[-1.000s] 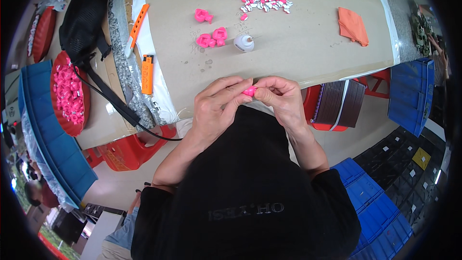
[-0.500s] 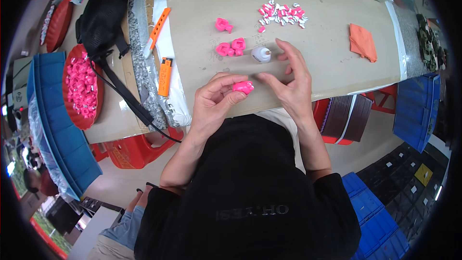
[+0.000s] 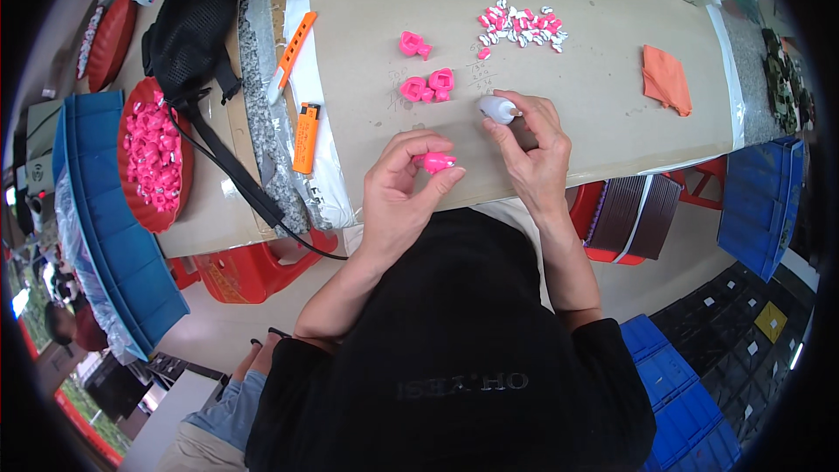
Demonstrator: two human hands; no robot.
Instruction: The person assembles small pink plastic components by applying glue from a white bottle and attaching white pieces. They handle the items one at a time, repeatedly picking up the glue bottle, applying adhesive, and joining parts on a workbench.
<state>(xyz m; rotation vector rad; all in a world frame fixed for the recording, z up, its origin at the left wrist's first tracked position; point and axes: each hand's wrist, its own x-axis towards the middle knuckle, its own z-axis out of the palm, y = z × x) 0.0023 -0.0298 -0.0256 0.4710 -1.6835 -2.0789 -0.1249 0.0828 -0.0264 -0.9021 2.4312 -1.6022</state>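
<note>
Between the thumb and fingers of my left hand is a small pink plastic piece with a bit of white on it. My right hand grips a small white squeeze bottle, tilted so that its narrow tip points right. The two hands are apart, both over the near part of the table. Beyond them lie a pair of hollow pink parts and another hollow pink part. Farther back is a loose pile of small pink-and-white pieces.
An orange cutter knife and an orange lighter lie left on the table. Beyond them are a black bag and a red tray of pink pieces. An orange cloth lies right. Blue crates stand on both sides.
My right hand has closed on the squeeze bottle, which stood on the table, and lifted and tilted it. My left hand still holds the pink piece, now turned slightly.
</note>
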